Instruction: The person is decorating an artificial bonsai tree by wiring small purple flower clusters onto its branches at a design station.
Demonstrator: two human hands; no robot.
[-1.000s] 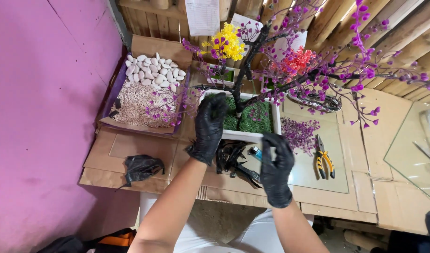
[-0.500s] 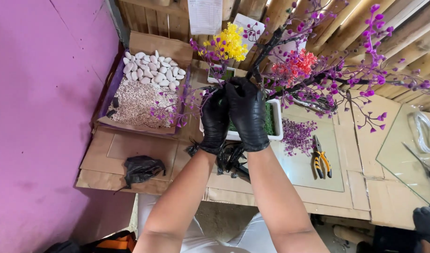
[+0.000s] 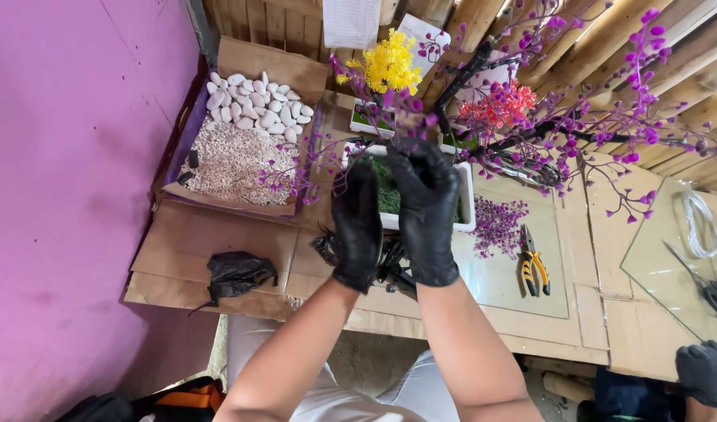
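An artificial tree with a dark trunk (image 3: 460, 74) and purple-blossom branches (image 3: 601, 125) stands in a white rectangular pot (image 3: 468, 199) filled with green moss. Both my hands wear black gloves and are raised side by side over the pot. My right hand (image 3: 426, 207) pinches a blossom branch at its fingertips, just below the yellow flower cluster (image 3: 390, 66). My left hand (image 3: 357, 227) is curled at a low purple twig (image 3: 304, 176) that juts left; its palm is hidden. A red flower cluster (image 3: 499, 105) sits behind.
A cardboard box (image 3: 272, 66) at the back left holds white pebbles and gravel. A black bag (image 3: 237, 273), a pile of loose purple blossoms (image 3: 499, 223) and yellow-handled pliers (image 3: 534, 266) lie on the bench. Another person's gloved hand (image 3: 706, 375) is at bottom right. A purple wall (image 3: 69, 195) stands left.
My right hand has risen from the bench's front edge up to the tree, beside my left hand. My left hand stays near the tree's base.
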